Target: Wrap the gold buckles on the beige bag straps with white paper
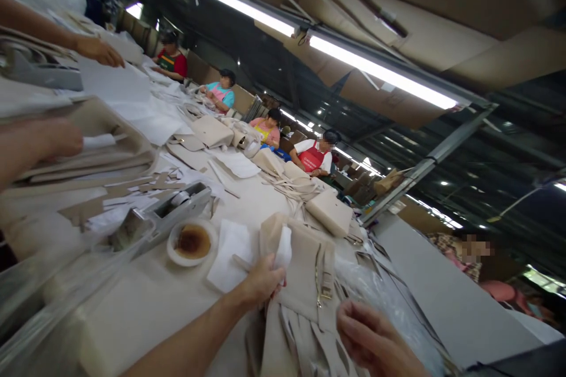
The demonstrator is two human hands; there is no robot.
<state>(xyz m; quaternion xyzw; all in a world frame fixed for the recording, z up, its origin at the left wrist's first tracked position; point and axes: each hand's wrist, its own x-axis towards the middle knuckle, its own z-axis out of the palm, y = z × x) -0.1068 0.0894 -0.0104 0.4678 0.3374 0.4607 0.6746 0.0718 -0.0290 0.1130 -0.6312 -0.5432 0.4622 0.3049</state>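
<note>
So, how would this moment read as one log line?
left hand: touching white scrap, bag | right hand: curled beside bag | bowl: left of bag

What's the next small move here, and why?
Probably bring the right hand in to steady the beige bag: the left hand is at the white piece by it, while the right shows no visible grip on the bag.

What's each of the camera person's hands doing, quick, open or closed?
Left hand: closed, holding a white piece against the beige bag.
Right hand: curled; can't tell if it's holding anything.
</note>
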